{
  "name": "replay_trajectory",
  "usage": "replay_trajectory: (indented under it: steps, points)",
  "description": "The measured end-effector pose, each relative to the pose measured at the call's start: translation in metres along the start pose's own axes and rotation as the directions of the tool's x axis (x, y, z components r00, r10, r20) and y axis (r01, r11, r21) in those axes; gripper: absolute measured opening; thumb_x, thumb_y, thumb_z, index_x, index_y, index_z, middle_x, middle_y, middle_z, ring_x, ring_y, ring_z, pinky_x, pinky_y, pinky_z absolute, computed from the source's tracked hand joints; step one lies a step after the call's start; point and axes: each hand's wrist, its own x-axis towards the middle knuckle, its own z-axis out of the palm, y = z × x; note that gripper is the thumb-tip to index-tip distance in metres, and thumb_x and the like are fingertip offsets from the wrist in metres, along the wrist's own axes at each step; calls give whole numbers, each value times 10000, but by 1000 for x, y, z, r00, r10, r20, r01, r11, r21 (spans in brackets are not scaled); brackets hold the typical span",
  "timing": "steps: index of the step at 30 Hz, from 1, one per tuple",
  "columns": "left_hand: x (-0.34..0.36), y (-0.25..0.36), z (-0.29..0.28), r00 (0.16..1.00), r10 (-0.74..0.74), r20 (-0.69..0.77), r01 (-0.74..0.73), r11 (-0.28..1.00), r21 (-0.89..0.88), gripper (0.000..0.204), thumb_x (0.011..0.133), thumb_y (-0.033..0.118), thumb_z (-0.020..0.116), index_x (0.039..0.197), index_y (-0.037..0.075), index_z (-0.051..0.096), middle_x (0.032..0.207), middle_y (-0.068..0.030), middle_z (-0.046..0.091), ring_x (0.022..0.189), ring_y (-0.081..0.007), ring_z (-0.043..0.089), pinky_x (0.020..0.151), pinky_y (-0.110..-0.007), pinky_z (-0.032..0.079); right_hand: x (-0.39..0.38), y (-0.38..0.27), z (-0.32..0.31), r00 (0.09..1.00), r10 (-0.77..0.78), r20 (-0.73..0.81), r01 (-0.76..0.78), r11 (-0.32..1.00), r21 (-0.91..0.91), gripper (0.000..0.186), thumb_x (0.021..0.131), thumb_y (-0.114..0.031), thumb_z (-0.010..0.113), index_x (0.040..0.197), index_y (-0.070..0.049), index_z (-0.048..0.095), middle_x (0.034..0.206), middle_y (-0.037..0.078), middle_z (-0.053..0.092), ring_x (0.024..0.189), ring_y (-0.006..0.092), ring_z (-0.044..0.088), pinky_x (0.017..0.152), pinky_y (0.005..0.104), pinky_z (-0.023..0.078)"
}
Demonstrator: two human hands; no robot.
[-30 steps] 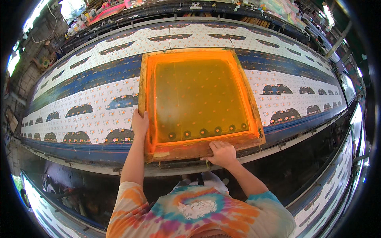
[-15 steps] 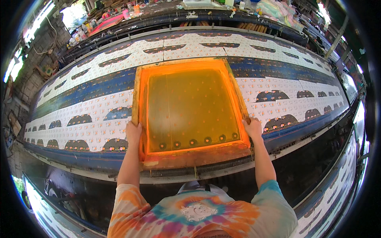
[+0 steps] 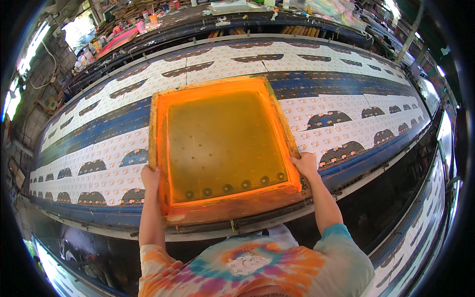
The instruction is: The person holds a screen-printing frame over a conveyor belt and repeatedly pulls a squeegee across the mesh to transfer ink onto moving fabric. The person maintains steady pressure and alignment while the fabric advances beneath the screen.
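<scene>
Between my hands is a screen printing frame (image 3: pixel 225 143), its mesh yellow-green and its borders smeared with bright orange ink. My left hand (image 3: pixel 151 177) grips its left side near the front corner. On the opposite side, my right hand (image 3: pixel 305 166) is closed round the edge near the right front corner. The frame sits tilted slightly, over a long printing table (image 3: pixel 106 213). Cut white fabric pieces (image 3: pixel 126 123) with small orange floral prints lie on the table to both sides. Whether the frame's underside touches the table is hidden.
A cluttered bench (image 3: pixel 198 22) with pots and bottles runs behind the table. Another table with printed pieces (image 3: pixel 420 227) stands at the lower right. The printing table's near rail (image 3: pixel 356 185) passes just in front of my body.
The screen frame and both hands have shifted left in view, and the frame has turned slightly. Its mesh looks darker, with fewer orange prints showing through. Both hands keep their grip.
</scene>
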Motion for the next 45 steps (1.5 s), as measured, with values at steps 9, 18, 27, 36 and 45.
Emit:
replay_trajectory:
  steps: [9, 18, 27, 36, 45]
  points:
    - [-11, 96, -34, 999, 32, -17, -32, 999, 2, 370, 814, 258, 803, 928, -73, 685, 898, -294, 715, 879, -468, 698, 782, -526, 538, 32, 35, -70, 999, -34, -27, 34, 999, -6, 587, 797, -515, 793, 826, 70, 748, 795, 293, 705, 791, 426, 721, 756, 495, 567]
    - [-115, 275, 51, 998, 40, -52, -42, 998, -43, 367, 822, 259, 792, 949, -71, 695, 888, -282, 724, 866, -455, 711, 776, -520, 544, 87, 206, -200, 993, -39, -115, 38, 999, -13, 518, 779, -454, 813, 778, 56, 730, 767, 292, 692, 767, 442, 702, 748, 507, 548]
    - [-197, 411, 96, 999, 30, -23, -32, 996, -79, 358, 820, 255, 785, 942, -69, 694, 902, -272, 731, 882, -451, 714, 783, -515, 545, 121, 358, -259, 983, -76, -165, 77, 997, 3, 523, 765, -443, 816, 752, 72, 727, 722, 284, 682, 724, 434, 701, 710, 495, 550]
    - [-211, 468, 143, 999, 42, -7, -43, 998, -56, 365, 821, 264, 800, 953, -57, 687, 937, -280, 728, 883, -455, 705, 786, -502, 544, 148, 421, -291, 982, -59, -181, 56, 998, -22, 538, 770, -470, 815, 768, 61, 732, 746, 289, 689, 745, 435, 705, 731, 501, 553]
    - [-244, 589, 218, 998, 54, 12, -52, 993, -105, 355, 826, 260, 797, 953, -54, 691, 900, -262, 729, 873, -445, 707, 781, -503, 543, 218, 536, -337, 986, -16, -164, 14, 1000, -12, 534, 772, -488, 818, 748, 39, 734, 718, 263, 690, 712, 415, 702, 706, 494, 545]
